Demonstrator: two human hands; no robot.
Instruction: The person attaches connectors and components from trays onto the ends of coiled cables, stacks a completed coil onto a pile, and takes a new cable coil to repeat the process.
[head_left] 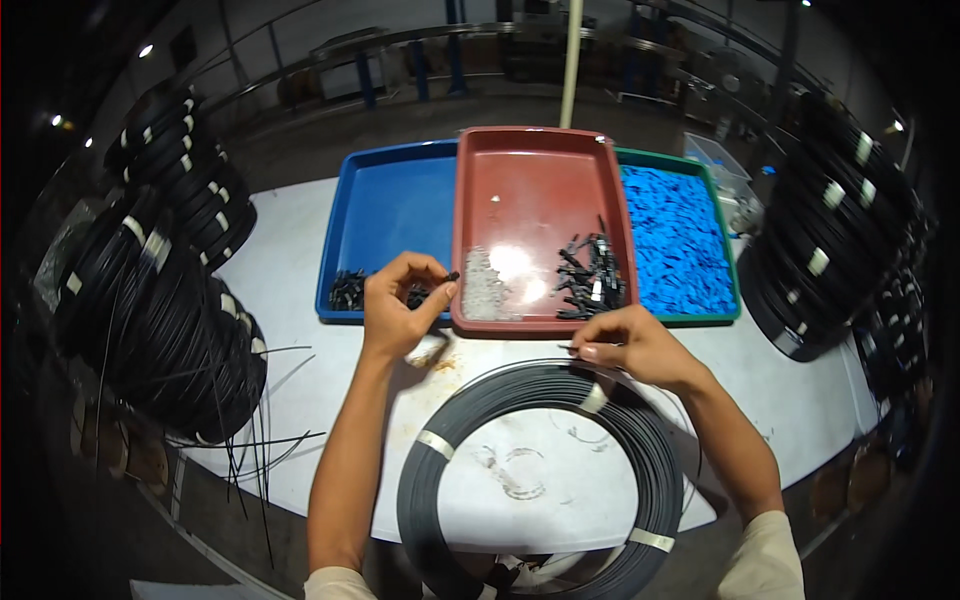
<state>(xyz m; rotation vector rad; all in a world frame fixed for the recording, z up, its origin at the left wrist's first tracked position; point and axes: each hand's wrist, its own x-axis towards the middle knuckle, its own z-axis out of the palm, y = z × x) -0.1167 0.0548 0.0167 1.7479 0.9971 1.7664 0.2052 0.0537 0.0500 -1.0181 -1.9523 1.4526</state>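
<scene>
My left hand point(402, 308) is raised over the near edge between the blue tray point(395, 215) and the red tray point(540, 190). Its thumb and forefinger pinch a small black plastic piece point(453, 276). Lower and to the right, my right hand point(640, 350) is closed in a pinch at the far rim of a coil of black cable point(420, 500). A thin dark tip, looking like a cable end point(568, 348), pokes out from those fingers. White tape bands bind the coil, which overhangs the table's near edge. Inside the red tray lie small clear pieces point(484, 285) and black connectors point(592, 275).
More black pieces point(347, 290) fill the blue tray's near end. A green tray point(728, 250) holds many blue pieces point(675, 240). Stacked cable coils point(165, 310) stand left, with loose ends sticking out; others point(820, 240) rise at right. A clear plastic box point(715, 160) sits behind.
</scene>
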